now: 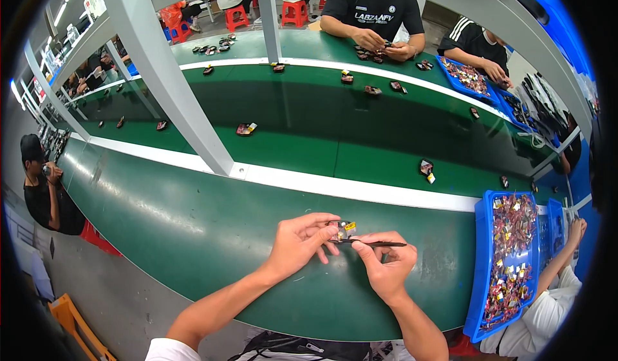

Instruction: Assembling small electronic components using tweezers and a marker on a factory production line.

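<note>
Above the green worktable, my left hand is closed on a small dark casing with a yellow label and some red and pale parts inside. My right hand pinches a thin black pen-like tool, its tip pointing left and meeting the near edge of the casing. Fingers partly cover the casing, so I cannot make out its inner parts fully.
A blue tray full of small red and yellow-labelled parts stands at the table's right. Beyond a white rail, a green conveyor belt carries several similar casings. A grey post rises at the left. Several people work around.
</note>
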